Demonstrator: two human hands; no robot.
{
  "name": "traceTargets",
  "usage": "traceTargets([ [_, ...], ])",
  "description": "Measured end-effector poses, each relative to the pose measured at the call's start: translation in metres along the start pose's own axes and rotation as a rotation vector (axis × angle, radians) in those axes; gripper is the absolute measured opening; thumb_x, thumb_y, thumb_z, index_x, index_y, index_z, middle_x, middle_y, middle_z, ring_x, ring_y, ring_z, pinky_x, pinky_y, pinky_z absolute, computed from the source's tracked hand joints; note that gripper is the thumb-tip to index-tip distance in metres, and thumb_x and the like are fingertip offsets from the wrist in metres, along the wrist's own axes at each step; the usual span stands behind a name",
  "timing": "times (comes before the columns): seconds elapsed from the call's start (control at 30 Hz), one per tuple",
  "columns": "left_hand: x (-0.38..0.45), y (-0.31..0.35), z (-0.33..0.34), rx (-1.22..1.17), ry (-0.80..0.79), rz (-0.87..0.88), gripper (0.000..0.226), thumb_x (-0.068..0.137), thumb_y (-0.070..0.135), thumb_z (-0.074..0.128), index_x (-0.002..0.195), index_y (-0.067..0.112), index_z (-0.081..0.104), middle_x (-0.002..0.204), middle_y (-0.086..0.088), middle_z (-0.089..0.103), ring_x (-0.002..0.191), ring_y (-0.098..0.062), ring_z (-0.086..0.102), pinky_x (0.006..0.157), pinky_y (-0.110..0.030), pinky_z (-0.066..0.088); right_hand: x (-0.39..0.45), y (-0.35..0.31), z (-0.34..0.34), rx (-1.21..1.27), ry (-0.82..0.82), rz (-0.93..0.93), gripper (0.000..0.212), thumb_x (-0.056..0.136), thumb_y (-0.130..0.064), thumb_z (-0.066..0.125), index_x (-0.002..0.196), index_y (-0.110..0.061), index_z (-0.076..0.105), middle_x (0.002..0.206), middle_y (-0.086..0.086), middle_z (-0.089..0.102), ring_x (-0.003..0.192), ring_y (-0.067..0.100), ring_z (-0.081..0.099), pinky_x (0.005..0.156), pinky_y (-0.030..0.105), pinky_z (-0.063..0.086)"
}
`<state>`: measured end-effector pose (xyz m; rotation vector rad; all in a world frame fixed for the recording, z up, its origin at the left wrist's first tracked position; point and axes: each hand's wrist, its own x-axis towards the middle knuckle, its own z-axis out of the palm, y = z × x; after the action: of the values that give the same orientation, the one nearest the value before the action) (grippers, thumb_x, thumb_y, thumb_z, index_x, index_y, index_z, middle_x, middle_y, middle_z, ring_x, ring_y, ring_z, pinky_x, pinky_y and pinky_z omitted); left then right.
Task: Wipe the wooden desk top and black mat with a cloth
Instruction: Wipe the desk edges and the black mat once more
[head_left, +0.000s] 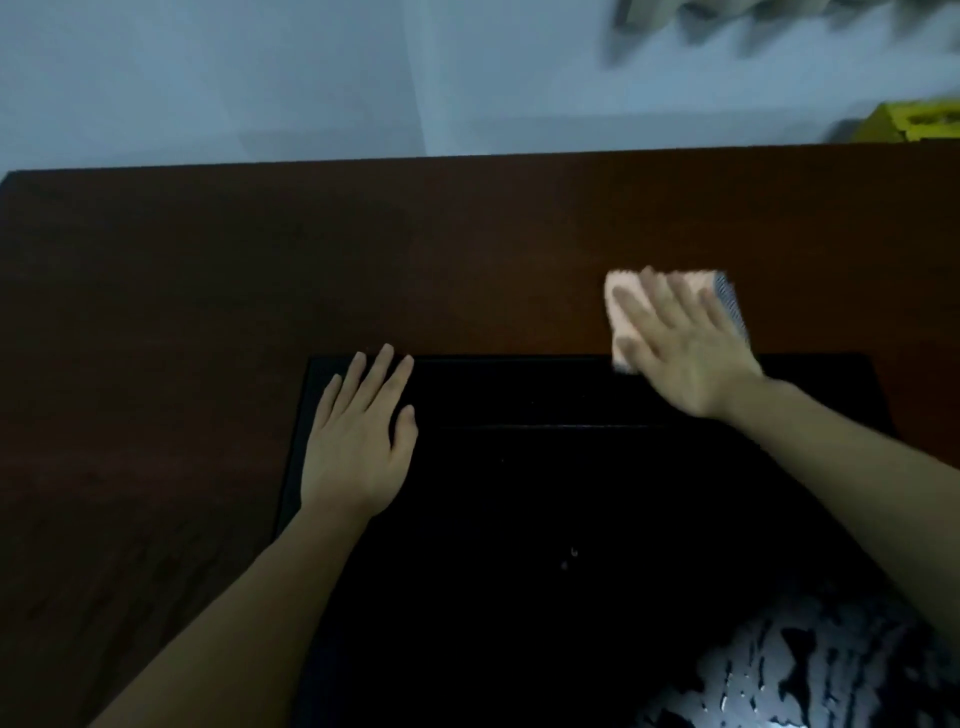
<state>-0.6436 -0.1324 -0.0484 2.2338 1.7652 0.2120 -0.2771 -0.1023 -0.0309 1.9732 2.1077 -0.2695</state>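
So the folded cloth (631, 299), peach-coloured with a grey patterned side showing at its right edge, is being pressed flat under the right hand (680, 343). It sits on the wooden counter (208, 270), right at the far edge of the black mat (519, 493), with its near corner just lapping over that edge. The fingers (652, 291) of that hand are spread and laid straight across the top of the cloth, nothing is being pinched. There's some motion blur on hand and cloth, so a stroke is probably underway, though which way can't be told.

The left hand (358, 441) is laid flat on the mat's far left corner, its fingers (374, 374) straight and close together, tips reaching the mat's edge. It looks like the mat is being held down.

What could go wrong from here, as a guess:
- The cloth could get caught on the mat's raised edge when it's dragged from wood onto mat, and the fold could be rolled open or bunched up, since it's only held by flat pressure.
- The mat could be shoved sideways if the left hand's weight is eased off, especially on the right side where nothing pins it.
- The strip of wood hidden under the mat's border could be missed completely.
- A few pale specks (569, 558) can be seen mid-mat; they could be smeared rather than lifted.

A yellow object (914, 122) is parked at the far right, beyond the counter, well apart from the wiping.
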Motion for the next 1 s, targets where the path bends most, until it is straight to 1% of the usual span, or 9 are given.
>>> traceTargets([
  [0.13,-0.003,0.002,0.0,0.027,0.012,-0.001,0.058,0.102,0.046,0.016,0.159,0.032,0.021,0.167,0.013,0.009,0.154,-0.009,-0.002,0.126,-0.034,0.001,0.011,-0.039,-0.002,0.097,-0.018,0.164,0.063,0.102,-0.053,-0.001,0.158,-0.031,-0.02,0.166,0.006,-0.027,0.153,0.03,-0.023,0.123,0.052,-0.012],
  [0.23,-0.002,0.002,0.0,0.045,0.012,-0.005,0.056,0.106,0.043,0.018,0.16,0.031,0.021,0.168,0.01,0.01,0.155,-0.012,0.0,0.126,-0.036,0.003,-0.032,-0.107,0.017,0.08,0.043,0.0,0.074,0.092,-0.05,-0.009,0.161,-0.025,-0.011,0.168,0.013,-0.015,0.155,0.038,-0.011,0.122,0.058,-0.008],
  [0.3,-0.002,0.003,-0.002,0.051,-0.007,-0.013,0.055,0.106,0.041,0.021,0.16,0.03,0.021,0.168,0.009,0.009,0.155,-0.013,0.0,0.126,-0.037,0.003,-0.084,-0.14,0.031,0.099,0.034,-0.187,0.071,0.097,-0.051,0.006,0.163,-0.025,0.005,0.17,0.013,0.0,0.156,0.037,0.0,0.123,0.058,-0.001],
  [0.4,-0.003,0.004,-0.003,0.066,-0.027,-0.022,0.057,0.105,0.043,0.019,0.16,0.031,0.018,0.168,0.011,0.004,0.155,-0.012,-0.003,0.126,-0.036,0.001,-0.124,-0.117,0.035,0.066,-0.006,-0.415,0.066,0.1,-0.052,0.028,0.161,-0.025,0.023,0.168,0.011,0.02,0.154,0.034,0.018,0.122,0.054,0.009],
  [0.47,-0.004,0.006,-0.004,0.063,-0.041,-0.016,0.057,0.105,0.043,0.017,0.161,0.031,0.016,0.168,0.012,0.002,0.155,-0.012,-0.005,0.126,-0.035,-0.001,-0.119,-0.069,0.033,-0.048,0.005,-0.359,0.066,0.1,-0.049,0.027,0.157,-0.019,0.032,0.159,0.019,0.036,0.146,0.041,0.035,0.116,0.057,0.022],
  [0.6,-0.005,0.007,-0.003,0.07,-0.028,-0.028,0.056,0.106,0.042,0.018,0.161,0.031,0.015,0.168,0.011,0.002,0.155,-0.012,-0.005,0.126,-0.037,-0.001,-0.09,0.015,0.026,0.074,-0.024,0.157,0.072,0.094,-0.067,-0.011,0.159,-0.035,-0.018,0.168,0.006,-0.02,0.155,0.027,-0.016,0.124,0.047,-0.008],
  [0.73,-0.004,0.006,-0.001,0.083,-0.01,-0.027,0.055,0.106,0.042,0.018,0.16,0.034,0.014,0.168,0.012,0.001,0.155,-0.012,-0.006,0.126,-0.037,-0.001,-0.051,-0.023,0.022,0.201,0.012,0.401,0.063,0.104,-0.054,0.005,0.159,-0.033,-0.017,0.167,0.005,-0.024,0.154,0.03,-0.02,0.123,0.053,-0.01],
  [0.9,-0.005,0.006,-0.004,0.053,-0.007,-0.012,0.054,0.106,0.041,0.02,0.16,0.034,0.018,0.168,0.014,0.005,0.155,-0.011,-0.004,0.126,-0.038,0.001,-0.083,-0.146,0.028,0.111,0.057,0.07,0.07,0.095,-0.05,-0.008,0.16,-0.027,-0.016,0.167,0.01,-0.021,0.154,0.034,-0.018,0.122,0.056,-0.012],
  [1.0,-0.007,0.006,-0.005,0.041,-0.002,0.006,0.054,0.106,0.039,0.02,0.16,0.033,0.018,0.168,0.013,0.004,0.155,-0.01,-0.003,0.127,-0.04,0.002,-0.121,-0.137,0.037,0.133,0.008,-0.216,0.065,0.1,-0.055,0.001,0.158,-0.035,-0.019,0.165,0.0,-0.027,0.152,0.025,-0.027,0.123,0.048,-0.015],
])
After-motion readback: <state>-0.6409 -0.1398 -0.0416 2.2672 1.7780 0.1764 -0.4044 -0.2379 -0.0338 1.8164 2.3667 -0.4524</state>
